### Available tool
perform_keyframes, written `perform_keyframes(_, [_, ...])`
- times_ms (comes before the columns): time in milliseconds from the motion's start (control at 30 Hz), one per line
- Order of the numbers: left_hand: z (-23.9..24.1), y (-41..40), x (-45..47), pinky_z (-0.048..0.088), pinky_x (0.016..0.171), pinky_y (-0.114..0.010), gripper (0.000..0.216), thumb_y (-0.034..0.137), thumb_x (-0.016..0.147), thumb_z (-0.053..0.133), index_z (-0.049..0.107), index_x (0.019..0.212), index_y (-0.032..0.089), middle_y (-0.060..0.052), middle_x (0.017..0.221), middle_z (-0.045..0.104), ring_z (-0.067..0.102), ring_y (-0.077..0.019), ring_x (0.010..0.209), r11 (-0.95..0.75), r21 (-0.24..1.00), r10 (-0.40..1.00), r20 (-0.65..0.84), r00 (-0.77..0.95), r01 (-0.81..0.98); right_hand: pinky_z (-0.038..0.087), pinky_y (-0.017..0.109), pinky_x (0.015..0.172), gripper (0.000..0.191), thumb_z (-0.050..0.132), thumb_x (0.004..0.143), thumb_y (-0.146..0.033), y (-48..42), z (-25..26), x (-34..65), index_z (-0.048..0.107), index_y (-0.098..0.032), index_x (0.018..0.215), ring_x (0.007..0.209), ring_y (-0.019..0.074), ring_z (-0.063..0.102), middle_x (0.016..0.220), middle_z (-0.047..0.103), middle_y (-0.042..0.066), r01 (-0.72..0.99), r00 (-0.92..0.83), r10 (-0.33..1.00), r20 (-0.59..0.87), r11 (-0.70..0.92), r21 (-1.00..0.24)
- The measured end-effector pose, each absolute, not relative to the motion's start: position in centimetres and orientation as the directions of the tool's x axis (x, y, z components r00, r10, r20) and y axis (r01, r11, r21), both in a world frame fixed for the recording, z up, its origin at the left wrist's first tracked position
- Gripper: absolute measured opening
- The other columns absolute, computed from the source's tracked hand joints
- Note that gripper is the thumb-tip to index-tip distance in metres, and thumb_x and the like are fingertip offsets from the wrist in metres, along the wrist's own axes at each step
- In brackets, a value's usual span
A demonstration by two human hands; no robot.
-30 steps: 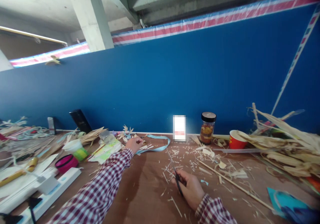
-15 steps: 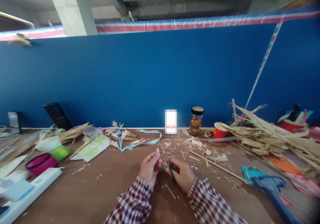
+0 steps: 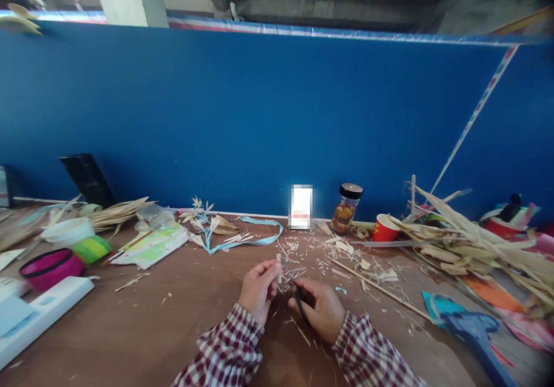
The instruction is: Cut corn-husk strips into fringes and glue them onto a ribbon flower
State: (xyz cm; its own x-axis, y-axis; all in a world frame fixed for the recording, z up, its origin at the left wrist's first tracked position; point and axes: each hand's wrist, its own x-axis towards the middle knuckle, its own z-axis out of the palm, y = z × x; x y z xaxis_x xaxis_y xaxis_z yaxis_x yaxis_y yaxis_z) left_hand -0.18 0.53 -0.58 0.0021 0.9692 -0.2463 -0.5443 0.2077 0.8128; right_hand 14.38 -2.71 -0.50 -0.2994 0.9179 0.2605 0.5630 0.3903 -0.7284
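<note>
My left hand (image 3: pixel 257 288) pinches a small pale straw strip (image 3: pixel 279 260) upright above the brown table (image 3: pixel 173 329). Right beside it, my right hand (image 3: pixel 319 310) grips small black-handled scissors (image 3: pixel 298 295), whose blades point up toward the strip. Both hands are close together at the table's middle, with checked sleeves showing. Straw scraps (image 3: pixel 315 260) lie scattered just beyond them.
A light blue ribbon (image 3: pixel 255 240) and straw flowers lie behind the hands. A jar (image 3: pixel 345 208), a red cup (image 3: pixel 383 228) and a pile of dry husks (image 3: pixel 476 248) sit to the right, a blue glue gun (image 3: pixel 471 329) nearer. Left are a pink bowl (image 3: pixel 51 267) and a white tray (image 3: pixel 38 318).
My left hand came back from the far ribbon to the middle, holding a strip. Both hands now meet; the view has tilted down and turned right.
</note>
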Motion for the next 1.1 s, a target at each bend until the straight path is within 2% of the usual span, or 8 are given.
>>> perform_keyframes(433, [-0.8, 0.06, 0.43, 0.024, 0.032, -0.012, 0.029, 0.027, 0.052, 0.073, 0.059, 0.073, 0.013, 0.009, 0.04, 0.043, 0.033, -0.0012, 0.033, 0.279, 0.796, 0.952, -0.305, 0.043, -0.537, 0.039, 0.02, 0.057, 0.019, 0.052, 0.075, -0.028, -2.81, -0.6, 14.39, 0.062, -0.02, 0.088, 0.061, 0.0126, 0.054, 0.069, 0.063, -0.002, 0.537, -0.308, 0.923, 0.229, 0.367, -0.759])
perform_keyframes(733, [-0.96, 0.1, 0.58, 0.024, 0.031, -0.011, 0.025, 0.022, 0.053, 0.073, 0.06, 0.072, 0.013, 0.008, 0.04, 0.043, 0.034, -0.0012, 0.033, 0.302, 0.771, 0.94, -0.338, 0.043, -0.561, 0.037, 0.019, 0.054, 0.013, 0.053, 0.075, -0.027, -2.82, -0.38, 14.31, 0.06, -0.019, 0.082, 0.056, 0.011, 0.05, 0.063, 0.058, -0.003, 0.542, -0.303, 0.924, 0.233, 0.369, -0.755])
perform_keyframes(1100, [-0.93, 0.01, 0.6, 0.025, 0.03, -0.011, 0.026, 0.025, 0.054, 0.073, 0.06, 0.073, 0.013, 0.008, 0.038, 0.042, 0.033, -0.001, 0.031, 0.307, 0.789, 0.939, -0.342, 0.035, -0.532, 0.039, 0.019, 0.056, 0.015, 0.053, 0.075, -0.026, -2.9, -0.29, 14.32, 0.061, -0.02, 0.087, 0.06, 0.0117, 0.053, 0.067, 0.061, -0.003, 0.506, -0.305, 0.925, 0.228, 0.36, -0.784])
